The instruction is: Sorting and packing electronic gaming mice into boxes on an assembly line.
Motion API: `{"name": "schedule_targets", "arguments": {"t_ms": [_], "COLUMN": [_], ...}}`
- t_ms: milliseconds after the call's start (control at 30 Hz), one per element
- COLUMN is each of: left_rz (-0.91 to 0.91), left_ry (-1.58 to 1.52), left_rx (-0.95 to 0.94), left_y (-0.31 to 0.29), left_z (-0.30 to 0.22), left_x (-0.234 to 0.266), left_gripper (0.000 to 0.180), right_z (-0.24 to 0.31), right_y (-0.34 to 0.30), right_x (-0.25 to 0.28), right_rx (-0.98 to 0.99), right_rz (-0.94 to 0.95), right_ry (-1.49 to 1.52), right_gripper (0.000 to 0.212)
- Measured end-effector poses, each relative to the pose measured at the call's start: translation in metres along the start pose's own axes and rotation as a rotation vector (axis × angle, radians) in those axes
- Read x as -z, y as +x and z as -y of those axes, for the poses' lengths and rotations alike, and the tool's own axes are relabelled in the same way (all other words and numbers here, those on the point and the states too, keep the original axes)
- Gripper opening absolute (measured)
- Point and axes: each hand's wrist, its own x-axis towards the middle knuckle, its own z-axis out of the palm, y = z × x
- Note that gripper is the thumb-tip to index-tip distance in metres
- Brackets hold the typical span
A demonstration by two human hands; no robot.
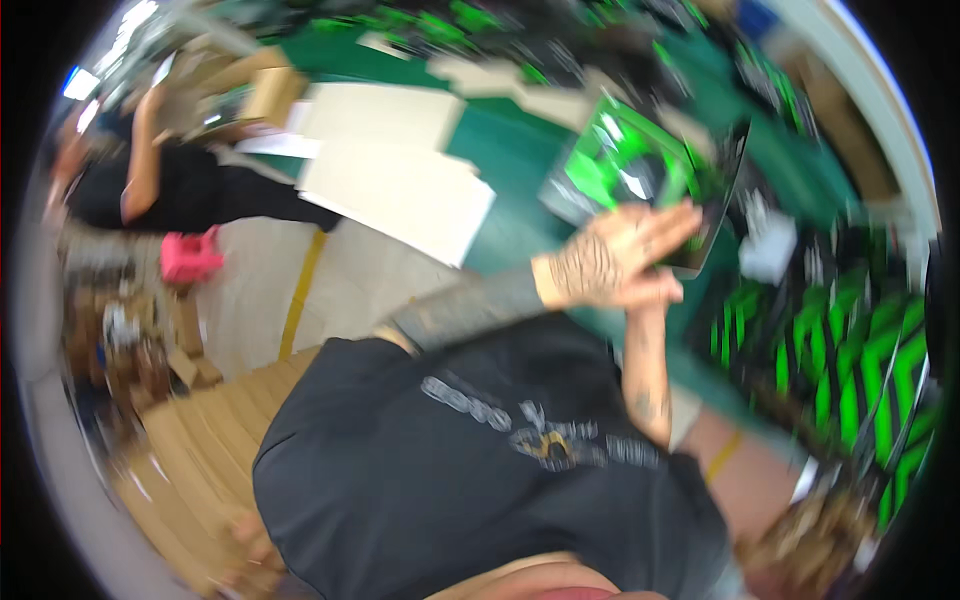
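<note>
A green and black printed box [612, 150] lies on the green table, with a dark flap or panel [722, 200] standing up at its right side. My left hand [610, 257] stretches over the box's near edge, its fingers extended and pointing right toward the dark panel. Motion smears it, and whether it touches the box is unclear. Below it my right wrist [645, 318] comes up from the lower right. The left hand covers most of my right hand, so its fingers are hidden.
Cream cardboard sheets [390, 180] overlap on the green table [500, 140]. Green-and-black packages [850, 350] are stacked at right, with more at the back. Flattened brown cardboard [210, 440] sits at lower left. A person in dark clothes [190, 185] works at far left near a pink stool [192, 256].
</note>
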Motion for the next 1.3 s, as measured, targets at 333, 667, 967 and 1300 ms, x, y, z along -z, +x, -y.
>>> {"name": "schedule_targets", "arguments": {"t_ms": [333,667,967,1300], "left_rz": [0.076,-0.004,-0.181,0.037], "left_ry": [-0.188,-0.138,0.052,0.001], "left_rx": [-0.19,-0.02,0.42,0.485], "left_y": [0.016,0.014,0.004,-0.026], "left_z": [-0.023,0.002,0.114,0.109], "left_x": [-0.047,-0.026,0.004,-0.027], "left_gripper": [0.055,0.058,0.06,0.05], "right_z": [0.022,0.034,0.059,0.129], "right_y": [0.018,0.027,0.213,0.229], "right_x": [0.003,-0.009,0.076,0.069], "right_rx": [0.092,0.004,0.189,-0.412], "right_rz": [-0.349,-0.162,-0.429,-1.004], "right_ry": [-0.147,-0.154,-0.905,-2.173], "right_gripper": [0.049,0.052,0.064,0.127]}}
